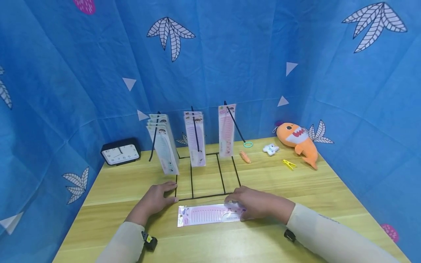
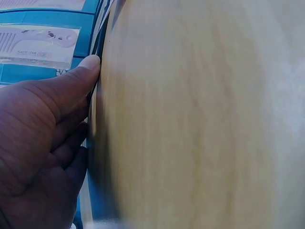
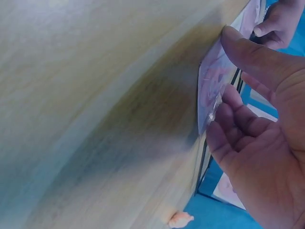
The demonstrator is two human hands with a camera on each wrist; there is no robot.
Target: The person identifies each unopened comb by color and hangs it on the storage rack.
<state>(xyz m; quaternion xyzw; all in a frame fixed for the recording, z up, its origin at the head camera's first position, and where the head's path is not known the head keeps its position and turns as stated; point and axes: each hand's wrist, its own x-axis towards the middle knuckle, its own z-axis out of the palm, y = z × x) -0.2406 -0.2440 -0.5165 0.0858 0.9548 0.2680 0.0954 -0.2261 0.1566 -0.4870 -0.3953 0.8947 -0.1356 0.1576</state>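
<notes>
A packaged comb (image 1: pixel 207 214), pink-lilac in a clear sleeve, lies crosswise on the table before a black wire display rack (image 1: pixel 207 196). My right hand (image 1: pixel 251 202) grips its right end, the thumb (image 3: pixel 248 52) along one edge and the fingertips (image 3: pixel 224 102) by the other. My left hand (image 1: pixel 156 201) rests at the rack's front left corner, thumb and fingers extended to the base wire. Packaged combs hang on the rack's hooks: several green ones (image 1: pixel 166 151) at left, purple ones (image 1: pixel 196 146) in the middle, a pink one (image 1: pixel 227 133) at right.
A black-framed clock (image 1: pixel 120 152) stands at the back left. Right of the rack are a green ring (image 1: pixel 248 144), a small orange item (image 1: pixel 245 157), a white figurine (image 1: pixel 271 149), a yellow clip (image 1: pixel 289 164) and an orange shark plush (image 1: pixel 297 140). Blue curtains (image 1: pixel 243 54) surround the table.
</notes>
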